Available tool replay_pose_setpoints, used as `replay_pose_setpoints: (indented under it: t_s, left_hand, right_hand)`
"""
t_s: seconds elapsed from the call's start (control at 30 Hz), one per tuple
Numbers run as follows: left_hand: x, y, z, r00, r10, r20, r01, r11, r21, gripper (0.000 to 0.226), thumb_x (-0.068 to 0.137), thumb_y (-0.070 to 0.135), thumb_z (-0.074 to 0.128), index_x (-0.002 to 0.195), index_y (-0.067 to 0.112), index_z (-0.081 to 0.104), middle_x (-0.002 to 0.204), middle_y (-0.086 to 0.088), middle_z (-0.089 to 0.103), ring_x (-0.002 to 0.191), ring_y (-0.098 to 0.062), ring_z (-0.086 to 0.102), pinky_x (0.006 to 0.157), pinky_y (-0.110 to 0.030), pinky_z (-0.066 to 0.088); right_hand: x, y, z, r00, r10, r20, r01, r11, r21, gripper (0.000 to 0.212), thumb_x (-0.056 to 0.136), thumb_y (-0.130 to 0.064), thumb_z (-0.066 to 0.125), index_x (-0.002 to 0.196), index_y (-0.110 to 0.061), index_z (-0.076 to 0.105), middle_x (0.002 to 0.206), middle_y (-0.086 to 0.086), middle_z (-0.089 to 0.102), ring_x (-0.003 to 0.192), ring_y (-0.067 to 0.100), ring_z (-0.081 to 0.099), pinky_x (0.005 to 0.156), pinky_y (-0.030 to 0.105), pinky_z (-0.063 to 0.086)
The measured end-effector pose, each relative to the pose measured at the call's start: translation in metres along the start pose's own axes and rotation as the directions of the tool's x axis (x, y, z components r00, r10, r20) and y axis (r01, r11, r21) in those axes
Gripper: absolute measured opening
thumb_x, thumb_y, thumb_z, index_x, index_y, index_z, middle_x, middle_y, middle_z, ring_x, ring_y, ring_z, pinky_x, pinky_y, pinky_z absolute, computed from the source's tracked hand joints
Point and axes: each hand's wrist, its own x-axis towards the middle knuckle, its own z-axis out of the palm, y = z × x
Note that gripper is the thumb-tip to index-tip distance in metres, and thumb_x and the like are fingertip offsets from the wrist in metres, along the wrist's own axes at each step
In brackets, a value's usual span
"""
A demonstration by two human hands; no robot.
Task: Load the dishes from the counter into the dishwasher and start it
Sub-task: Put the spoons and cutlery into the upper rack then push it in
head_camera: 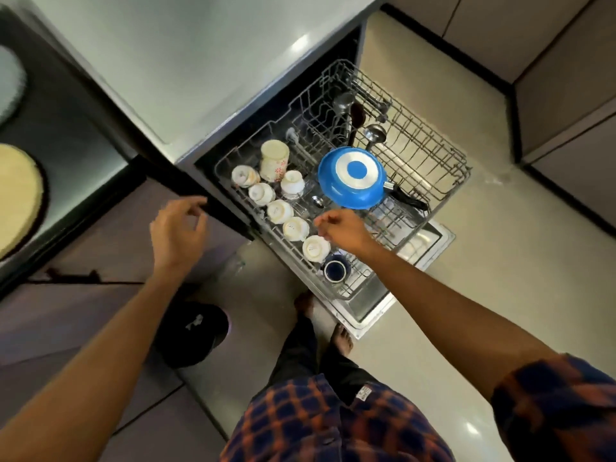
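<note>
Hovering just above the near end of the grey wire upper rack [233, 195], the person's right hand [343, 228] has its fingers loosely curled with nothing visible in them. It is just beside the last two of a row of upturned white ceramic cups [293, 228]. That row runs diagonally, from far-left down to near-right, ending at a dark blue cup [335, 268]. Just beyond the hand lies an upside-down blue frying pan [350, 176], its black handle pointing away to the right. The left hand [180, 231], also relaxed and empty, sits well to the left near the dark edge [230, 211] under the pale grey countertop [166, 61]; whether it touches that edge is unclear. The racks stand pulled out over the open steel dishwasher door [366, 308]. The right hand is plainly the nearer one to the rack, and any push inward would likely go toward the far-left.
</note>
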Motion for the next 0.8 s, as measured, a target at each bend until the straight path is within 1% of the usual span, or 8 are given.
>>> replay_pose_setpoints:
  t_s: [0.07, 0.13, 0.23, 0.4, 0.53, 0.6, 0.7, 0.8]
  left_hand:
    - [-0.048, -0.025, -0.021, 0.989, -0.150, -0.012, 0.150, 0.989, 0.020, 0.017, 0.088, 0.012, 0.068, 0.104, 0.013, 0.074, 0.101, -0.007, 0.072, 0.093, -0.027, 0.068, 0.085, -0.037, 0.049]
    - [-0.086, -0.047, -0.044, 0.966, -0.257, -0.031, 0.258, 0.966, 0.031, 0.015, 0.091, 0.015, 0.070, 0.104, 0.013, 0.075, 0.097, -0.009, 0.074, 0.091, -0.027, 0.068, 0.082, -0.035, 0.049]
    - [-0.131, -0.082, -0.087, 0.925, -0.364, -0.110, 0.370, 0.928, 0.040, 0.013, 0.090, 0.020, 0.072, 0.102, 0.017, 0.076, 0.088, -0.004, 0.075, 0.085, -0.022, 0.070, 0.077, -0.032, 0.049]
    - [-0.188, -0.136, -0.159, 0.849, -0.467, -0.248, 0.486, 0.874, 0.018, 0.010, 0.090, 0.025, 0.071, 0.099, 0.024, 0.077, 0.088, 0.002, 0.076, 0.084, -0.017, 0.072, 0.079, -0.038, 0.057]
    - [-0.228, -0.183, -0.210, 0.723, -0.561, -0.404, 0.609, 0.793, -0.011, 0.008, 0.086, 0.024, 0.073, 0.093, 0.026, 0.076, 0.078, 0.004, 0.074, 0.077, -0.016, 0.071, 0.073, -0.034, 0.054]
    - [-0.246, -0.211, -0.229, 0.677, -0.580, -0.452, 0.639, 0.769, -0.029, 0.010, 0.086, 0.032, 0.069, 0.092, 0.026, 0.074, 0.077, 0.006, 0.073, 0.074, -0.015, 0.070, 0.072, -0.034, 0.054]
    - [-0.273, -0.261, -0.260, 0.630, -0.592, -0.503, 0.674, 0.738, -0.025, 0.022, 0.084, 0.043, 0.060, 0.092, 0.027, 0.074, 0.085, 0.007, 0.071, 0.080, -0.017, 0.066, 0.073, -0.036, 0.052]
    - [-0.291, -0.311, -0.286, 0.600, -0.557, -0.574, 0.702, 0.711, 0.044, 0.029, 0.083, 0.045, 0.061, 0.100, 0.026, 0.074, 0.097, 0.002, 0.070, 0.092, -0.026, 0.063, 0.079, -0.040, 0.048]
  right_hand:
    - [-0.009, -0.025, 0.020, 0.995, -0.070, 0.074, 0.075, 0.995, -0.070, 0.022, 0.090, -0.021, 0.065, 0.071, -0.029, 0.071, 0.071, -0.015, 0.070, 0.075, 0.010, 0.068, 0.085, 0.042, 0.059]
    - [-0.015, -0.048, 0.044, 0.982, -0.140, 0.127, 0.151, 0.986, -0.077, 0.019, 0.090, -0.021, 0.064, 0.074, -0.020, 0.074, 0.075, -0.011, 0.073, 0.078, 0.012, 0.069, 0.086, 0.043, 0.058]
    - [-0.028, -0.091, 0.091, 0.947, -0.243, 0.211, 0.262, 0.963, -0.067, 0.018, 0.091, -0.018, 0.065, 0.076, -0.021, 0.074, 0.069, -0.006, 0.073, 0.068, 0.008, 0.066, 0.084, 0.046, 0.059]
    - [-0.052, -0.169, 0.184, 0.854, -0.381, 0.354, 0.416, 0.909, -0.023, 0.014, 0.084, -0.027, 0.068, 0.071, -0.032, 0.071, 0.068, -0.005, 0.072, 0.073, 0.018, 0.070, 0.082, 0.046, 0.058]
    - [-0.074, -0.229, 0.270, 0.764, -0.446, 0.466, 0.495, 0.868, 0.019, 0.021, 0.093, -0.012, 0.068, 0.082, -0.029, 0.070, 0.071, -0.001, 0.070, 0.068, 0.014, 0.064, 0.079, 0.041, 0.055]
    - [-0.085, -0.255, 0.313, 0.721, -0.461, 0.518, 0.531, 0.847, 0.016, 0.022, 0.093, -0.010, 0.067, 0.081, -0.028, 0.069, 0.071, 0.000, 0.069, 0.068, 0.014, 0.063, 0.078, 0.043, 0.054]
    - [-0.104, -0.288, 0.390, 0.665, -0.474, 0.576, 0.587, 0.810, -0.011, 0.012, 0.087, -0.021, 0.069, 0.079, -0.029, 0.071, 0.069, -0.001, 0.072, 0.068, 0.015, 0.064, 0.078, 0.046, 0.056]
    - [-0.128, -0.319, 0.460, 0.626, -0.492, 0.605, 0.652, 0.756, -0.059, 0.007, 0.083, -0.032, 0.069, 0.078, -0.034, 0.072, 0.070, -0.005, 0.073, 0.068, 0.012, 0.068, 0.079, 0.042, 0.058]
